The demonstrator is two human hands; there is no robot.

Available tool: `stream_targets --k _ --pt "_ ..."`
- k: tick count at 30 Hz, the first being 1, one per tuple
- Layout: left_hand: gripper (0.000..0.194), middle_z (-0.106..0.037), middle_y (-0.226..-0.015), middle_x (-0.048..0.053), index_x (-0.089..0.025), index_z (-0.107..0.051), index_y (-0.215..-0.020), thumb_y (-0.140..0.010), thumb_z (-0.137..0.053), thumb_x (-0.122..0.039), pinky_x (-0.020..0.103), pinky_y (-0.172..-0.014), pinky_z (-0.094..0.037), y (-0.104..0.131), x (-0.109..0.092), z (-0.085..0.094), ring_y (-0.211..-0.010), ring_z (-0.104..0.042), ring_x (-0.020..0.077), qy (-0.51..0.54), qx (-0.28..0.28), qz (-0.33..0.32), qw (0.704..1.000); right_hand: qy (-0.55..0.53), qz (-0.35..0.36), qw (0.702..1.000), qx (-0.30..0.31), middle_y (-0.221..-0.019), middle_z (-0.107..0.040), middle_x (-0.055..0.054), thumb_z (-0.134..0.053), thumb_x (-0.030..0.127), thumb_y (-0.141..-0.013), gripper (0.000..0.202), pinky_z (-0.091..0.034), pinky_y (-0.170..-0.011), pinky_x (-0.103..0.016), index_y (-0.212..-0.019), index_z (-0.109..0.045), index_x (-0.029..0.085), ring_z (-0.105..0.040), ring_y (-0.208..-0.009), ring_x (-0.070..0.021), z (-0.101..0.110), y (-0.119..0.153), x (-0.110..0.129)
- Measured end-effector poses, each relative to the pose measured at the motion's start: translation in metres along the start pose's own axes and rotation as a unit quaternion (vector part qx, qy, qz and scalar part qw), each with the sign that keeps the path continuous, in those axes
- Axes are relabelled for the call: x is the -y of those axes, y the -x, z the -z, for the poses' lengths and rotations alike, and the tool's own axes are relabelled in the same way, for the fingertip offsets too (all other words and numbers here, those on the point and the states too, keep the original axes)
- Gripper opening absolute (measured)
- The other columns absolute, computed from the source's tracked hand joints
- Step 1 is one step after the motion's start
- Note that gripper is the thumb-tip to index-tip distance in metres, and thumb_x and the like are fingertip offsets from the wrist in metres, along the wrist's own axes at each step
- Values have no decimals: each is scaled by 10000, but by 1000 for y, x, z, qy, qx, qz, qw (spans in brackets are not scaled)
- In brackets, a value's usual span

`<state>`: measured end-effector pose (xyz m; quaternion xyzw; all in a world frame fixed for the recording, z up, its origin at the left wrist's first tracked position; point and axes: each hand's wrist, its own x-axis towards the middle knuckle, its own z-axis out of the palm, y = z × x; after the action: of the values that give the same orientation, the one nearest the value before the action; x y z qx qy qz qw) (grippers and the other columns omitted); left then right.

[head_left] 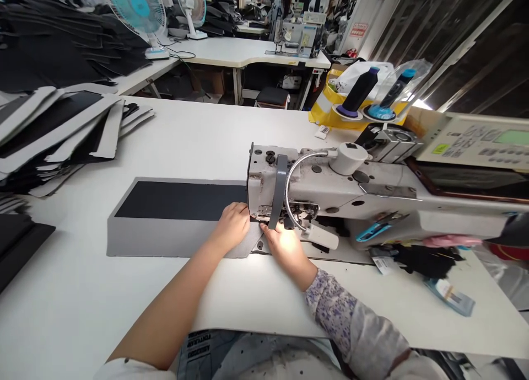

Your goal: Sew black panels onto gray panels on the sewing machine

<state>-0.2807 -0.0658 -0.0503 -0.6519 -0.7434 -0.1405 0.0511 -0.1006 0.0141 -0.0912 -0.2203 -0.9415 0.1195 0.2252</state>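
A long grey fabric panel (152, 239) with a black strip (182, 199) along it lies flat on the table, its right end running under the head of a sewing machine (306, 181). My left hand (232, 225) rests on the panel just left of the machine head, fingers bent and closed on the fabric. On the other side, my right hand (285, 247) holds the panel's right end close to the needle area, thumb toward the left hand. A grey strap and a small lit lamp (320, 236) partly cover the right fingers. The needle itself is hidden.
Stacked black and grey pieces (61, 132) fill the left side. Thread cones (359, 93) stand behind the machine, beside a control panel (479, 140). A blue cutter (376, 228) and black scraps (425, 258) lie to the right. Fans (138, 7) stand farther back.
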Motion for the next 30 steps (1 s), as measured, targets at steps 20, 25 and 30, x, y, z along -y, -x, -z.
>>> stream_targets --k 20,25,30 --pt "234 -589 -998 102 -185 -611 -1063 -896 -460 -251 380 -817 -430 64 -41 31 -931 -522 253 -58 16 93 994 16 -83 996 -5 -787 -667 -76 -552 347 -913 234 -441 -803 -313 -826 -675 168 -602 -804 -210 27 -12 24" --pt "252 -567 -882 73 -198 -625 -1033 -926 -399 -234 320 -717 -409 59 -54 34 -809 -520 204 -70 57 75 993 62 -129 990 4 -769 -636 -86 -563 311 -890 187 -439 -747 -320 -790 -620 164 -591 -784 -222 19 -16 33" --pt "365 -569 -953 67 -291 -568 -1245 -912 -442 -208 337 -734 -403 46 -53 22 -853 -507 213 -71 19 37 997 77 -72 994 42 -839 -635 -101 -484 171 -919 165 -455 -741 -314 -904 -647 148 -594 -808 -217 20 -10 42"
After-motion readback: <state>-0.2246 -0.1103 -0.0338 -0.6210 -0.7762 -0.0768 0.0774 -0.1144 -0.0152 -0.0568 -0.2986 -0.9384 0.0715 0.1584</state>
